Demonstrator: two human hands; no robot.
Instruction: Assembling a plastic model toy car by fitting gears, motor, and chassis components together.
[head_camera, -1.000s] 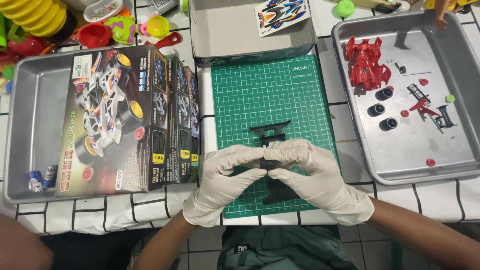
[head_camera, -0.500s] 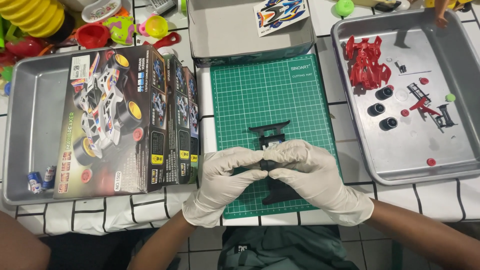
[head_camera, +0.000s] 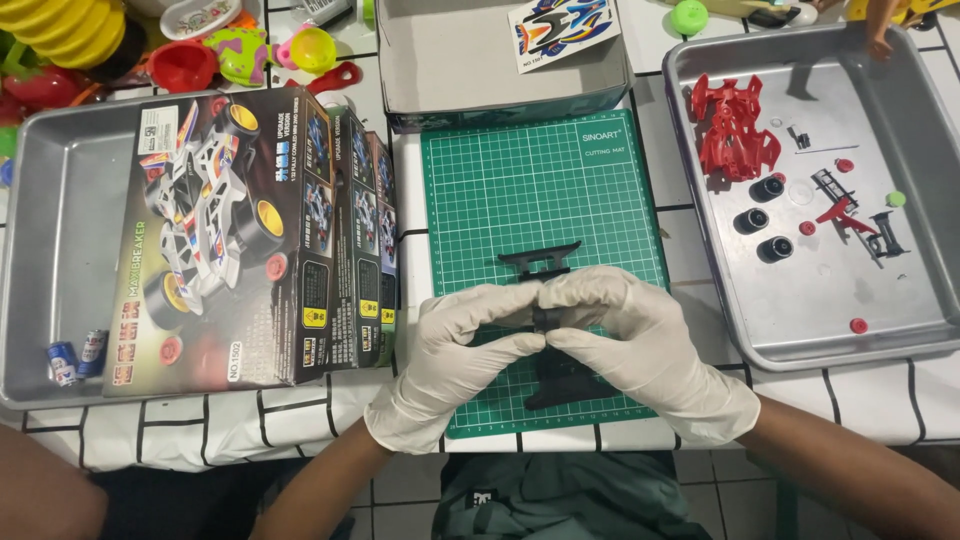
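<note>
Head view, looking down on a tiled work table. The step in hand appears to be fitting a small part onto a toy-car chassis; the next move probably calls for steady thumb pressure with the part kept square, since the joint itself is hidden beneath the fingers.

Largest to smallest: left tray (head_camera: 60, 250), at the left of the frame, carries the upright kit boxes (head_camera: 215, 235) and two small batteries (head_camera: 76, 357) at its lower left corner. Right tray (head_camera: 930, 150), at the right, holds a red car body (head_camera: 735, 135), three black wheels (head_camera: 760, 220) and scattered small parts. An open grey box (head_camera: 480, 60) sits at top centre with a sticker sheet (head_camera: 560, 30) in it. The green cutting mat (head_camera: 540, 180) fills the centre.

Left hand (head_camera: 455, 355) and right hand (head_camera: 635, 345), both in white gloves, meet at lower centre over the mat, each pinching the black chassis (head_camera: 560, 385) between thumb and fingers.

The chassis is matt black plastic, long and narrow, with a wide bumper (head_camera: 540, 262) showing above the knuckles and its tail below them; its middle is covered.
</note>
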